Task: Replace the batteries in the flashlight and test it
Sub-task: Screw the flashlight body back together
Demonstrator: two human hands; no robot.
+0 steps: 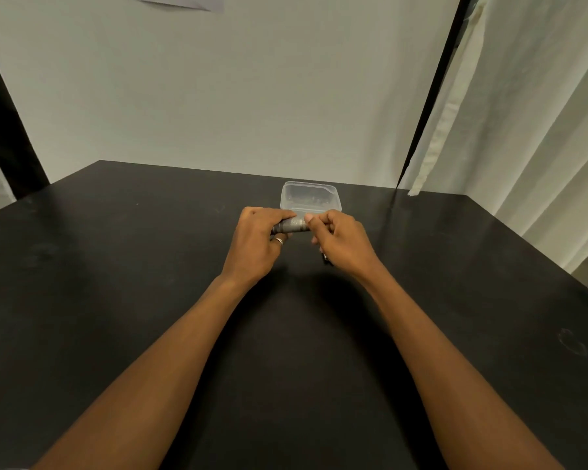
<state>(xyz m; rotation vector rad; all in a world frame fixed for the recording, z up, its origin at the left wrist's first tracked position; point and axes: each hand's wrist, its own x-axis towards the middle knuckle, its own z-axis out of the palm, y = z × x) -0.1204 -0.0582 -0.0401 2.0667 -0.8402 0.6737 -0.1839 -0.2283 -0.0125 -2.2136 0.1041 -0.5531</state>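
A small dark grey flashlight [291, 226] lies level between both hands, above the middle of the black table [116, 283]. My left hand [253, 244], a ring on one finger, wraps around its left part. My right hand [340, 242] pinches its right end with thumb and fingertips. A small dark piece [326, 258] shows under my right hand; I cannot tell what it is. Most of the flashlight is hidden by the fingers.
A clear plastic container [310, 197] stands just behind the hands, with small dark items inside. A grey wall rises behind the table, a pale curtain [523, 130] hangs at the right, and a black post [4, 130] stands at the left.
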